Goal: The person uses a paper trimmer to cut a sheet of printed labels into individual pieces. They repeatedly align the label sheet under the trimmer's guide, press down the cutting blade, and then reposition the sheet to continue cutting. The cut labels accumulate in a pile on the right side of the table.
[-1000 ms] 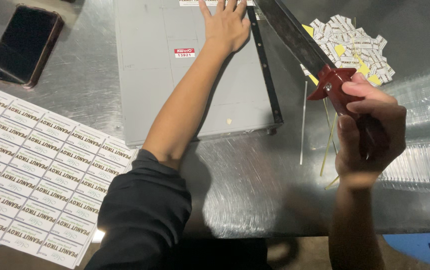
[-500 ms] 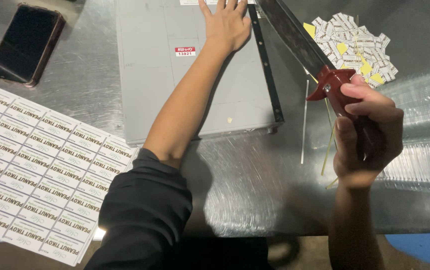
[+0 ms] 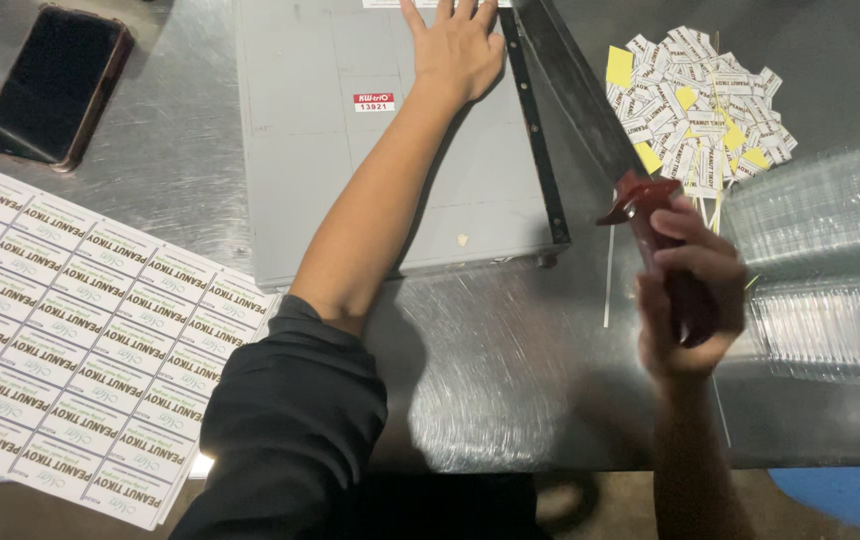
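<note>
right hand (image 3: pixel 692 290) lowered slightly | grip closed on cutter handle (image 3: pixel 672 262) | left hand (image 3: pixel 458 45) flat

Paper cutter (image 3: pixel 350 170) centre; label sheet (image 3: pixel 80 340) left w/ phone (image 3: pixel 53 85) behind; cut labels (image 3: pixel 695 105) right.

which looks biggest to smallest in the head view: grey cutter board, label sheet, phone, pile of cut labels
1. grey cutter board
2. label sheet, partly cut off by the frame edge, so its rank is unsure
3. pile of cut labels
4. phone, close to the pile
</note>
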